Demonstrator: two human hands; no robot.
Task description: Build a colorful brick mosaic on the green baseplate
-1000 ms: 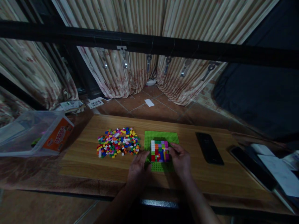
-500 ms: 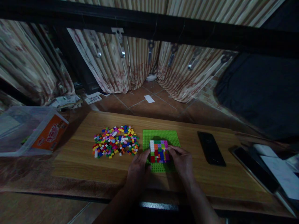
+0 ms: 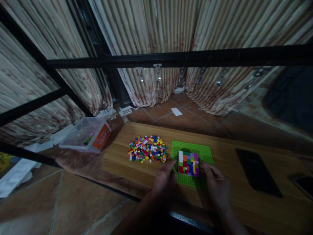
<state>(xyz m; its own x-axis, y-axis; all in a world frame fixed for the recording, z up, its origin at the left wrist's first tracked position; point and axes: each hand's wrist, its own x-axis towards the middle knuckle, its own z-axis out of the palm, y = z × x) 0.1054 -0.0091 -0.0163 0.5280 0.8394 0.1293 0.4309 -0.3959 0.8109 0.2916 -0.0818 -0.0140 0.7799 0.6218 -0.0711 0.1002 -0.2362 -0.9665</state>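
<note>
A square block of multicoloured toy bricks (image 3: pixel 188 164) sits over a green studded baseplate (image 3: pixel 190 145) on the wooden board. At its left side is my left hand (image 3: pixel 165 178), with fingers and thumb closed in around that edge. My right hand (image 3: pixel 218 182) has its fingers curled at the right edge of the block, fingertips against it. Dim light makes the exact contact of the fingertips hard to see. Just left of the baseplate, a heap of loose small bricks (image 3: pixel 148 149) in many colours lies spread on the board.
A clear plastic box (image 3: pixel 80 135) with an orange label stands beyond the board's left end. On the right of the wooden board (image 3: pixel 117 156) lies a black phone-like slab (image 3: pixel 258 171), with another dark device (image 3: pixel 305 184) farther right. A dark metal bar (image 3: pixel 166 60) crosses before the curtains.
The view has swung to the left, so the board and bricks sit farther right in the picture. Both hands remain at the sides of the brick block.
</note>
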